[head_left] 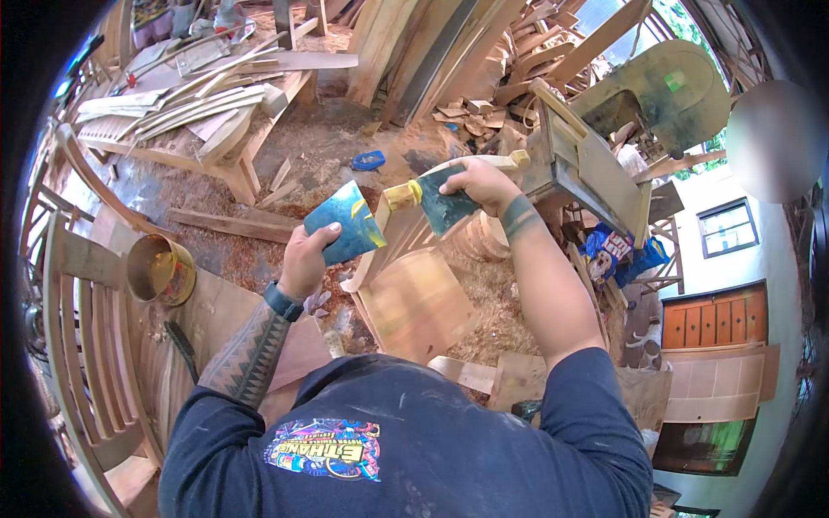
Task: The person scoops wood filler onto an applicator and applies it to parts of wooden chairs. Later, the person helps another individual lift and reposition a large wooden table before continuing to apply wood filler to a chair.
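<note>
My left hand [304, 259] grips a flat blue-green putty spreader [344, 226], thumb on its face, with yellow putty along its right edge. In my right hand [484, 186] is a darker rectangular putty spreader [446, 209], pinched at its upper right corner. It overlaps the top rail of a wooden chair [421, 302]; I cannot tell whether it touches the wood. Yellow putty [403, 196] covers part of that rail, just left of the right spreader. Another yellow smear shows at the rail's far right end. The chair stands upright in front of me.
To the left, a can [164, 269] smeared with yellow stands on a board, near a dark brush [181, 350]. A slatted chair [86, 337] is at far left. Wood strips cover a low bench [190, 151]. Sawdust, a loose beam [233, 224] and a blue object [369, 161] lie on the floor.
</note>
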Action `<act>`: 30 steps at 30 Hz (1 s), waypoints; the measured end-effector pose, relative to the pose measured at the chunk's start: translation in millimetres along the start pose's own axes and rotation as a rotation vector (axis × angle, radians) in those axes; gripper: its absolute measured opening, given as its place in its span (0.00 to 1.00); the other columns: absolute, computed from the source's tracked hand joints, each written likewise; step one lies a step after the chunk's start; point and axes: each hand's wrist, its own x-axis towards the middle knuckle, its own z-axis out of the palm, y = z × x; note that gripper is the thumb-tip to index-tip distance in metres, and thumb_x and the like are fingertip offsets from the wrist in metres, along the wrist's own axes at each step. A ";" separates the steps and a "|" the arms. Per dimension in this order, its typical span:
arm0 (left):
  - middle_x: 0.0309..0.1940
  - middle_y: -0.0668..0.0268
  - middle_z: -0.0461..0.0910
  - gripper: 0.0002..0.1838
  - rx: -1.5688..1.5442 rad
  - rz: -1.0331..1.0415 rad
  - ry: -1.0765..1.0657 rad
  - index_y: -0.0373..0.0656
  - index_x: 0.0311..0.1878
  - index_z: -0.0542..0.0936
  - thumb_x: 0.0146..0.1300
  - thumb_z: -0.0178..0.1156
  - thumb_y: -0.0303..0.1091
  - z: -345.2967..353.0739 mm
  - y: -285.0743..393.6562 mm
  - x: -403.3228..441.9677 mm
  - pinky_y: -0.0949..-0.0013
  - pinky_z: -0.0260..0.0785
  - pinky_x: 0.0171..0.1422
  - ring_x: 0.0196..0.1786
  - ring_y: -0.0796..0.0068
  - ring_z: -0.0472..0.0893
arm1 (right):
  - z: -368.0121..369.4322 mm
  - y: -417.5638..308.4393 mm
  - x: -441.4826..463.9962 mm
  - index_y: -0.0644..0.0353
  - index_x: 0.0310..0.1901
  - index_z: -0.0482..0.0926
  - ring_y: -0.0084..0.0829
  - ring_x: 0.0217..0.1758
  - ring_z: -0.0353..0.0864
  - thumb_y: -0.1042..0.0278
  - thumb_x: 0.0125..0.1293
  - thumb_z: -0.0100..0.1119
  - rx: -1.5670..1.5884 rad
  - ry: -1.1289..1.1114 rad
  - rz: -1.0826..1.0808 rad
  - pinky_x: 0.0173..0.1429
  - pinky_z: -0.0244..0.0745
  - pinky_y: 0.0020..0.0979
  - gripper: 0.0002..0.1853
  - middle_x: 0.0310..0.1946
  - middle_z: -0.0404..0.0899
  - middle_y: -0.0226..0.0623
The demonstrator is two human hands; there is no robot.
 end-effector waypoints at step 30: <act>0.43 0.58 0.85 0.17 -0.360 -0.187 -0.098 0.34 0.56 0.78 0.71 0.59 0.37 57.5 -7.9 -11.0 0.57 0.86 0.42 0.40 0.62 0.88 | 49.5 11.0 -116.1 0.66 0.59 0.81 0.41 0.55 0.86 0.68 0.74 0.58 -0.359 0.627 -0.599 0.63 0.77 0.40 0.16 0.49 0.87 0.49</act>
